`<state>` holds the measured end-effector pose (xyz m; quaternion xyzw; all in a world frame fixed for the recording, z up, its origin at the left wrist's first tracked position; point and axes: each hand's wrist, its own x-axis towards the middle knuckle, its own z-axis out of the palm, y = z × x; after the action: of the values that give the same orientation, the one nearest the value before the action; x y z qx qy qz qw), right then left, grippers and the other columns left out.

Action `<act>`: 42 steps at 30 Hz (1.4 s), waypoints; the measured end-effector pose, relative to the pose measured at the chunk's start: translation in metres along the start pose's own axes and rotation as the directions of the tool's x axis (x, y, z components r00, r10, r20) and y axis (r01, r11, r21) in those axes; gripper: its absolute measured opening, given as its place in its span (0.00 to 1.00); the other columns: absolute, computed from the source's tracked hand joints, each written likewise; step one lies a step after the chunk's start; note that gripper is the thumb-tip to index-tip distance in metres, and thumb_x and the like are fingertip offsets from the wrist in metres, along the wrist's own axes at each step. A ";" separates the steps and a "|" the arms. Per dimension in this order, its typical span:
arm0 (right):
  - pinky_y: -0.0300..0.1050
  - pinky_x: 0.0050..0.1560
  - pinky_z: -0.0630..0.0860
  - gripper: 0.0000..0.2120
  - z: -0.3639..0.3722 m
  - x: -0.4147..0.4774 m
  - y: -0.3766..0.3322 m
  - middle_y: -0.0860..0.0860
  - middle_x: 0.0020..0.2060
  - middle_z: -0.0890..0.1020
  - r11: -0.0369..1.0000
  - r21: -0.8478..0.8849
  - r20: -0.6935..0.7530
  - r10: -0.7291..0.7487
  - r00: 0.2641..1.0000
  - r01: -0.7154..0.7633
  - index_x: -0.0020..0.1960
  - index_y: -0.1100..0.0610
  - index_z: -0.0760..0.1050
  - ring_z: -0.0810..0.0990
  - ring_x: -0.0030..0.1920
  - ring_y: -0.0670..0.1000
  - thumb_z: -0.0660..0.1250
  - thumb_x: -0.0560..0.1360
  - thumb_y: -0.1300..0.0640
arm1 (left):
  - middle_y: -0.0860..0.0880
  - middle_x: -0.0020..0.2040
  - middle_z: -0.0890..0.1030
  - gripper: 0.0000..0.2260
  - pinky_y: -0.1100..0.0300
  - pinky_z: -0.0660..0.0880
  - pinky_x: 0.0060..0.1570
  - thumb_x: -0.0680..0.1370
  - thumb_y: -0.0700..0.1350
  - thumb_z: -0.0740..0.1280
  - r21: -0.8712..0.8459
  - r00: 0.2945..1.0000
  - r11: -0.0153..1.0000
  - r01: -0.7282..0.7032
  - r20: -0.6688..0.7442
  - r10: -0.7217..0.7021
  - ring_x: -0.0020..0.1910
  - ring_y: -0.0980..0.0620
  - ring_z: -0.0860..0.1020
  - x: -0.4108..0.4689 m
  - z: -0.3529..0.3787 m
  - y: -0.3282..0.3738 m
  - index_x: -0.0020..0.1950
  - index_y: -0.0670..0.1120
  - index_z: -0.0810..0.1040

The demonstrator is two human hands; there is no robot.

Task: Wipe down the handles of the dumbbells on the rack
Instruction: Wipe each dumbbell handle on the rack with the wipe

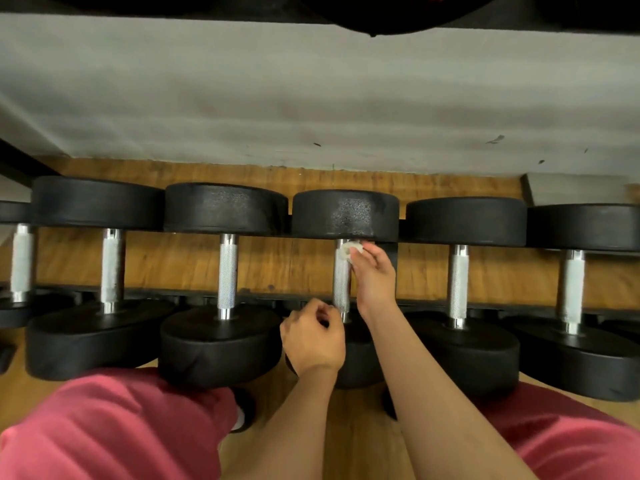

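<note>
Row of dumbbells (225,209) is lying side by side on a low rack (266,293), bars running away from the person. Right hand (375,275) is pinching a small white wipe (350,250) between curled fingertips and pressing it against the far end of the centre handle (341,282), just under the far head. Left hand (313,336) is hovering at the near end of the same handle, fingers curled together; cannot tell whether they are gripping anything. Red shorts (121,427) are filling the lower corners.
</note>
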<state>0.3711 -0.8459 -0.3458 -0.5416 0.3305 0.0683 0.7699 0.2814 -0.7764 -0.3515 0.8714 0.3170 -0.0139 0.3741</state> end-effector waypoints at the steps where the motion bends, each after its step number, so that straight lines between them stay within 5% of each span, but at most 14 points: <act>1: 0.44 0.54 0.78 0.08 0.002 0.002 0.000 0.54 0.48 0.83 1.000 -0.010 -0.021 0.005 1.000 -0.005 0.48 0.52 0.78 0.82 0.53 0.52 0.70 0.74 0.65 | 0.52 0.40 0.79 0.06 0.59 0.64 0.46 0.76 0.50 0.65 0.002 1.000 1.000 0.001 0.000 -0.001 0.45 0.54 0.70 0.000 0.000 0.000 0.41 0.52 0.78; 7: 0.35 0.42 0.75 0.11 0.009 0.005 0.001 0.53 0.47 0.82 0.998 -0.054 -0.068 0.011 0.998 -0.015 0.56 0.60 0.78 0.80 0.45 0.46 0.72 0.74 0.61 | 0.54 0.40 0.78 0.06 0.57 0.69 0.48 0.77 0.50 0.64 0.009 1.000 1.000 0.000 0.005 0.000 0.45 0.55 0.69 -0.001 -0.003 0.003 0.42 0.52 0.78; 12: 0.39 0.44 0.76 0.11 0.009 0.010 0.000 0.50 0.41 0.82 0.996 -0.024 -0.029 0.090 0.995 -0.091 0.55 0.62 0.79 0.80 0.42 0.46 0.72 0.75 0.58 | 0.53 0.40 0.79 0.07 0.54 0.71 0.50 0.77 0.50 0.64 -0.010 1.000 1.000 0.014 -0.002 -0.014 0.45 0.55 0.69 -0.002 -0.003 0.005 0.42 0.51 0.78; 16: 0.40 0.47 0.77 0.01 0.007 0.013 0.003 0.49 0.38 0.83 0.999 -0.040 -0.093 0.003 0.996 -0.007 0.46 0.58 0.82 0.81 0.43 0.47 0.71 0.75 0.62 | 0.52 0.39 0.79 0.07 0.57 0.68 0.47 0.77 0.50 0.63 -0.010 1.000 1.000 0.014 0.004 -0.014 0.45 0.53 0.71 -0.002 -0.002 0.004 0.41 0.51 0.78; 18: 0.41 0.48 0.77 0.04 0.006 0.015 0.005 0.49 0.38 0.83 1.000 -0.028 -0.106 -0.016 0.994 0.013 0.42 0.55 0.81 0.81 0.44 0.48 0.71 0.75 0.63 | 0.53 0.38 0.78 0.07 0.56 0.69 0.47 0.77 0.49 0.64 -0.016 1.000 1.000 0.006 -0.003 -0.006 0.44 0.53 0.71 -0.003 -0.003 0.005 0.41 0.51 0.78; 22: 0.43 0.52 0.78 0.02 0.001 0.015 0.003 0.50 0.43 0.83 0.996 -0.037 0.071 0.084 0.994 -0.081 0.47 0.55 0.80 0.81 0.47 0.48 0.71 0.75 0.59 | 0.55 0.37 0.75 0.06 0.53 0.71 0.51 0.78 0.47 0.65 -0.021 1.000 1.000 -0.002 -0.014 0.002 0.43 0.56 0.66 -0.004 -0.006 0.009 0.41 0.50 0.78; 27: 0.47 0.58 0.77 0.02 0.000 0.016 0.002 0.49 0.39 0.84 0.998 -0.063 -0.019 0.020 1.000 -0.021 0.43 0.55 0.81 0.82 0.47 0.50 0.71 0.74 0.61 | 0.54 0.38 0.76 0.06 0.53 0.71 0.51 0.77 0.47 0.65 -0.026 1.000 1.000 -0.003 -0.008 0.003 0.43 0.56 0.67 -0.004 -0.007 0.010 0.41 0.50 0.78; 31: 0.43 0.50 0.78 0.03 0.001 0.013 0.004 0.48 0.40 0.83 0.997 -0.054 0.087 0.058 0.995 -0.053 0.49 0.57 0.80 0.81 0.43 0.46 0.71 0.75 0.60 | 0.53 0.38 0.78 0.07 0.54 0.71 0.51 0.77 0.47 0.65 -0.036 1.000 0.999 0.000 -0.012 0.000 0.43 0.55 0.69 -0.004 -0.006 0.009 0.41 0.50 0.78; 35: 0.43 0.54 0.77 0.01 0.000 0.014 0.005 0.50 0.40 0.83 0.997 -0.072 -0.043 0.004 0.999 -0.008 0.44 0.56 0.81 0.80 0.47 0.49 0.72 0.74 0.59 | 0.53 0.37 0.77 0.07 0.54 0.71 0.50 0.77 0.47 0.65 -0.044 1.000 0.999 0.002 -0.021 -0.003 0.43 0.54 0.69 -0.004 -0.006 0.010 0.40 0.49 0.78; 39: 0.46 0.54 0.77 0.10 -0.002 0.012 0.007 0.51 0.45 0.83 0.994 -0.049 0.074 0.098 0.992 -0.094 0.55 0.60 0.80 0.81 0.47 0.49 0.72 0.74 0.59 | 0.55 0.37 0.75 0.07 0.53 0.71 0.51 0.77 0.47 0.65 -0.039 1.000 0.999 0.004 -0.016 -0.004 0.43 0.56 0.67 -0.004 -0.007 0.009 0.40 0.50 0.77; 42: 0.46 0.59 0.76 0.01 -0.004 0.014 0.005 0.49 0.40 0.84 0.996 -0.083 0.011 0.046 0.999 -0.045 0.46 0.57 0.81 0.81 0.50 0.50 0.72 0.74 0.60 | 0.55 0.37 0.74 0.06 0.53 0.71 0.51 0.77 0.47 0.65 -0.041 1.000 0.999 0.009 -0.016 -0.010 0.44 0.56 0.67 -0.004 -0.007 0.010 0.40 0.50 0.78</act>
<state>0.3784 -0.8507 -0.3586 -0.5649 0.3347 0.1029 0.7472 0.2822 -0.7791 -0.3391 0.8621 0.3245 -0.0023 0.3891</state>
